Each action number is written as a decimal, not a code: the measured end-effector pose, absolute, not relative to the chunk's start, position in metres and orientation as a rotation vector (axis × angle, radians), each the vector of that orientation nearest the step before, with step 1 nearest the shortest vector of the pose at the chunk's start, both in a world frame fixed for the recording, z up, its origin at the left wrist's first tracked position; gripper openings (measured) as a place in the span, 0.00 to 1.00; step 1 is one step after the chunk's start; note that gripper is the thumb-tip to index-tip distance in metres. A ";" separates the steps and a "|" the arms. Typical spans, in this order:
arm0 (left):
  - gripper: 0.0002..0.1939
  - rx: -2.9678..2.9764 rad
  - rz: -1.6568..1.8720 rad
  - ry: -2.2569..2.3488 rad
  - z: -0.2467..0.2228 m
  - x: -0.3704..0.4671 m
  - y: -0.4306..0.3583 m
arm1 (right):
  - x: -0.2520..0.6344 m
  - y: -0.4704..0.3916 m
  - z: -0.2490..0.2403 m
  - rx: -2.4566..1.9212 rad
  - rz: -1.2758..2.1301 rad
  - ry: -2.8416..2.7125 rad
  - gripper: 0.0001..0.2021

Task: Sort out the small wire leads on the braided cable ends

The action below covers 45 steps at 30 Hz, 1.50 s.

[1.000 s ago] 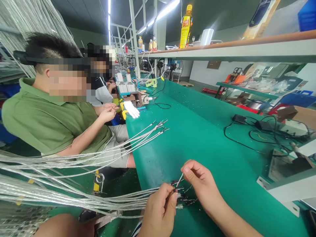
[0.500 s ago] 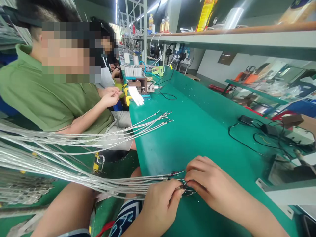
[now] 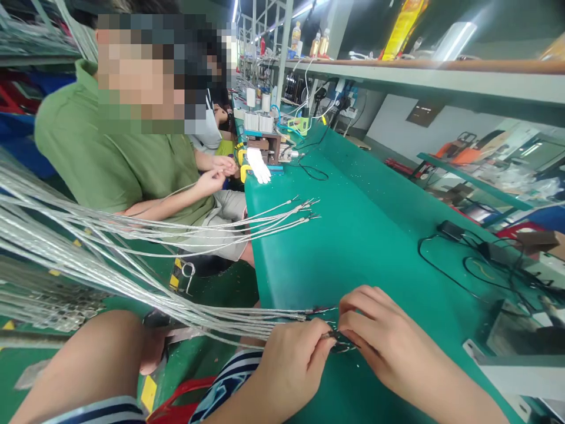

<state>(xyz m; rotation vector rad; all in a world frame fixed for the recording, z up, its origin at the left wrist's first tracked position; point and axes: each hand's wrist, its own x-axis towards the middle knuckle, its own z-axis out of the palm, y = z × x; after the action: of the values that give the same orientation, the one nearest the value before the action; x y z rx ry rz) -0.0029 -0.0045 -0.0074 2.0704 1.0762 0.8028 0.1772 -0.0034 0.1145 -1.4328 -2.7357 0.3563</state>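
Note:
A bundle of pale, clear-jacketed cables runs in from the left and ends at the near edge of the green bench top. My left hand pinches one cable's end between thumb and forefinger. Close beside it, my right hand has its fingertips pressed together on the thin dark wires at that end; the exact grip is partly hidden. Other stripped ends with red and bare wires lie just behind my fingers. A second group of cables rests farther back on the bench, its stripped tips apart from my hands.
A co-worker in a green shirt sits at the left, hands together. A white glove hangs on a small bench machine. Black cords with adapters lie at the right, near a metal bracket. A shelf runs overhead.
The view has shifted, so the bench and co-worker appear farther right. Both hands stay close together at the cable end, with the fingers barely altered.

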 end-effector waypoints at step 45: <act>0.09 2.059 0.872 1.012 0.000 -0.008 -0.002 | 0.174 -0.005 0.080 -1.524 0.748 -2.161 0.10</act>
<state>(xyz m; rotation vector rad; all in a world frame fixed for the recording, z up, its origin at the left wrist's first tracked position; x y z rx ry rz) -0.0075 -0.0022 -0.0003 2.0587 1.0123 0.8721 0.1742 -0.0054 0.0803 -1.5236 -2.1606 0.7484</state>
